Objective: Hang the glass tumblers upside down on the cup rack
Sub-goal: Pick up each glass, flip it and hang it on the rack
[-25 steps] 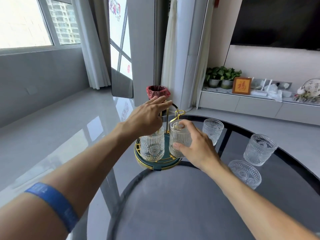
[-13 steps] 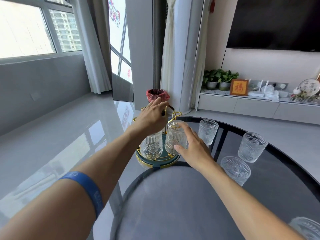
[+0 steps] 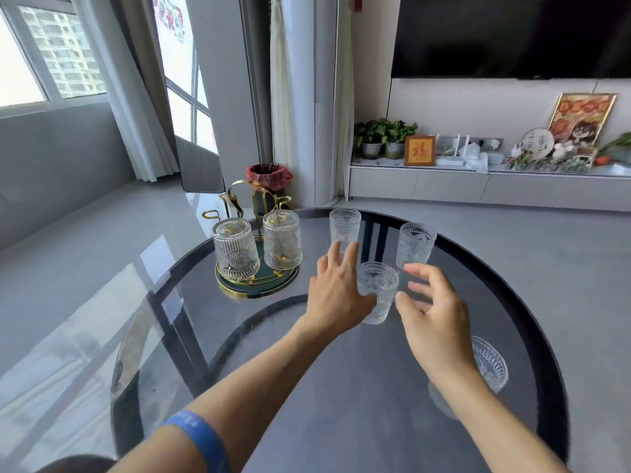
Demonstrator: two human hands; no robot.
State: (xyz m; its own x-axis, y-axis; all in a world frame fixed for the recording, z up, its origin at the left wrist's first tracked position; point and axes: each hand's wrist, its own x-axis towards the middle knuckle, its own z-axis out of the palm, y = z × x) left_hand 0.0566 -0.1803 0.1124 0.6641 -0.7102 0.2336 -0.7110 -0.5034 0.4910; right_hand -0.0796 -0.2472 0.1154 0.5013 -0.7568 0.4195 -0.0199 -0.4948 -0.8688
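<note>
A gold wire cup rack (image 3: 254, 203) on a dark green round base stands at the table's far left. Two ribbed glass tumblers hang upside down on it, one at the left (image 3: 235, 252) and one at the right (image 3: 282, 245). An upright tumbler (image 3: 377, 291) stands between my hands. My left hand (image 3: 336, 291) touches its left side with the fingers spread. My right hand (image 3: 432, 319) hovers open just to its right, not touching. Two more upright tumblers stand beyond, one at the back (image 3: 345, 228) and one at the right (image 3: 415, 245). Another tumbler (image 3: 488, 363) lies partly hidden behind my right wrist.
The round dark glass table (image 3: 307, 387) has its rim close behind the rack. A bin with a red liner (image 3: 269, 177) stands on the floor beyond. A low white cabinet (image 3: 478, 186) with plants and ornaments runs along the far wall.
Both hands have left the rack and moved right to the nearest upright tumbler. The second tumbler now hangs free on the rack. The view has shifted right.
</note>
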